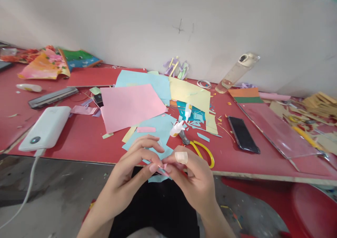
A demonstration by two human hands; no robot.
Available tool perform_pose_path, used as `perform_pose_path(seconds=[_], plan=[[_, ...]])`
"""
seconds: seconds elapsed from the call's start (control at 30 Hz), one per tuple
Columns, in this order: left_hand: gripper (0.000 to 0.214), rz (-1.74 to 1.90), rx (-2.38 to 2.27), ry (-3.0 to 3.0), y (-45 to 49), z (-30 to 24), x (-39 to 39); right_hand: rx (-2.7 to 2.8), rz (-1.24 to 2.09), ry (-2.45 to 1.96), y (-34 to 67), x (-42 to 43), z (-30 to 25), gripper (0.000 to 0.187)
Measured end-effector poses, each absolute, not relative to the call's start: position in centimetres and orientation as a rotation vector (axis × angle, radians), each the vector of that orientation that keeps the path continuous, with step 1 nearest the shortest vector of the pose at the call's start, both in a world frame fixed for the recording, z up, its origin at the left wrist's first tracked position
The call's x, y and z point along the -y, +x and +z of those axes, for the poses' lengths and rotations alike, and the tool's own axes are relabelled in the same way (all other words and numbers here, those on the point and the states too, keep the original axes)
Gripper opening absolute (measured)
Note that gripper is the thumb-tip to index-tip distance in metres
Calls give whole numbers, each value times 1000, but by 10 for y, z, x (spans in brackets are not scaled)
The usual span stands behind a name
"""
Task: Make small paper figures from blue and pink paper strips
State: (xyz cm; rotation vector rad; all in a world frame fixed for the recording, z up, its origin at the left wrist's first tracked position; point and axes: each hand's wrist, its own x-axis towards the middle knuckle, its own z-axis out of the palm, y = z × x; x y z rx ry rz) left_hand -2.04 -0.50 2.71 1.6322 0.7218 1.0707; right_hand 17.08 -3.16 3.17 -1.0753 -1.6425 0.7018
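Observation:
Close to the table's front edge, my left hand (137, 164) and my right hand (193, 173) meet fingertip to fingertip. Both pinch a small folded piece of pink paper (165, 166), mostly covered by the fingers. A bandage (181, 157) is wrapped on a finger of my right hand. Under and beyond the hands lies light blue paper (163, 125). Yellow-handled scissors (202, 150) rest just past my right hand, their blades near a white glue bottle (177, 128). A second glue bottle (188, 111) lies slightly farther back.
A large pink sheet (131, 106) and a pale yellow sheet (191, 92) cover the table's middle among paper scraps. At left is a white power bank (46, 129) with its cable hanging down. A phone (243, 134) and a tilted water bottle (237, 73) are at right.

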Motion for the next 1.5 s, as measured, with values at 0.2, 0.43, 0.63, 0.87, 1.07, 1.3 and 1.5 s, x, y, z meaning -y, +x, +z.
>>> perform_pose_path(seconds=[0.2, 0.43, 0.63, 0.87, 1.07, 1.3, 1.5], plan=[[22, 1161, -747, 1644, -17, 25, 8, 1524, 793, -1082, 162, 35, 29, 11], [28, 1227, -784, 1687, -16, 28, 9, 1437, 897, -1027, 156, 33, 31, 13], [31, 1391, -902, 1936, -12, 30, 13, 1461, 845, -1032, 156, 31, 31, 13], [34, 1406, -1059, 2285, -17, 42, 17, 1503, 790, -1034, 154, 30, 31, 14], [38, 1242, -1020, 2242, -27, 47, 20, 1489, 738, -1071, 147, 31, 37, 14], [33, 1247, -1039, 2055, -27, 41, 18, 1406, 768, -1180, 139, 29, 37, 7], [18, 1111, -1091, 1633, -25, 41, 15, 1451, 759, -1186, 142, 24, 40, 10]])
